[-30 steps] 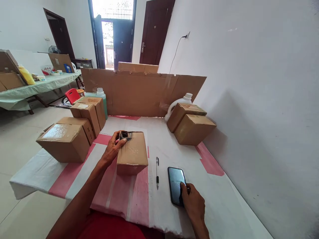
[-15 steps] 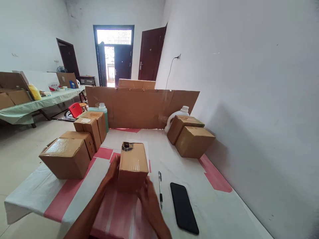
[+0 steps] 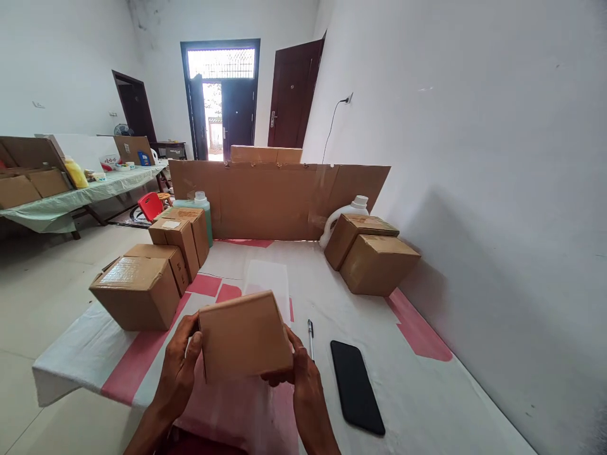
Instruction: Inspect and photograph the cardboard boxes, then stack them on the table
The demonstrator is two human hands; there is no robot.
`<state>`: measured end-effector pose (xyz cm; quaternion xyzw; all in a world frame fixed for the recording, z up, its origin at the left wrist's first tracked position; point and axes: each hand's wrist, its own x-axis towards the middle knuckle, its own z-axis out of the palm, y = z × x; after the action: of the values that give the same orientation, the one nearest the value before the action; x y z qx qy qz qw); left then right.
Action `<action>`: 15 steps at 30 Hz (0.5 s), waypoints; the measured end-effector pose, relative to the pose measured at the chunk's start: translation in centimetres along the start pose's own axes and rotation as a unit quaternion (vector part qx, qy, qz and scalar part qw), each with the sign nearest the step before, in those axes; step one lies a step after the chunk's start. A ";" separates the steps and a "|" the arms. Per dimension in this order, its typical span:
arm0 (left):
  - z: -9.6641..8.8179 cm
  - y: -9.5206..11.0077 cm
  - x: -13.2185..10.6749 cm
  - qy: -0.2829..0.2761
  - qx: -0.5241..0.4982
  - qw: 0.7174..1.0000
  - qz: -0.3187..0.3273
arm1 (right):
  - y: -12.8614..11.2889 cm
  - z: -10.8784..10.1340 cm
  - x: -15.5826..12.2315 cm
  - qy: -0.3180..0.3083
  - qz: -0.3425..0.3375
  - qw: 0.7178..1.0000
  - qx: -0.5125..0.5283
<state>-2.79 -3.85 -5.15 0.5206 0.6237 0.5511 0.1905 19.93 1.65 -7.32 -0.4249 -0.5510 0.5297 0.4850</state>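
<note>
Clasping a plain brown cardboard box (image 3: 244, 338) by opposite ends, a seated worker's left hand (image 3: 177, 363) and right hand (image 3: 306, 370) hold it tilted over the table (image 3: 422, 392)'s near side. Crisp edges frame its smooth face. Cloth stretches beyond between flanking cartons (image 3: 379, 268); a pen (image 3: 310, 335) and phone (image 3: 356, 387) lie rightward.

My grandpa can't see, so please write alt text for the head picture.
A person's left hand and right hand hold a tilted brown cardboard box over a white and pink tablecloth. To the right lie a slim black-and-clear pen and a black rectangular phone.
</note>
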 end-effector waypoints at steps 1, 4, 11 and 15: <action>0.2 0.3 0.3 0.007 0.001 1.000 0.012 | -0.4 -0.1 0.1 -0.025 0.005 0.999 0.021; 1.2 0.0 1.2 -0.005 -0.012 1.000 0.021 | -0.6 -0.6 0.9 -0.046 0.026 0.998 0.017; 4.2 -3.1 -2.5 -0.001 0.010 0.995 -0.104 | 2.3 -0.6 1.3 -0.072 0.062 0.994 -0.057; 6.3 -1.4 -3.9 -0.050 -0.014 0.998 -0.039 | 2.0 -1.8 1.7 0.022 0.005 0.999 -0.045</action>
<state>3.25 -3.90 -9.72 0.5200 0.6252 0.5255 0.2501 21.34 3.76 -9.21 -0.4600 -0.5616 0.4975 0.4748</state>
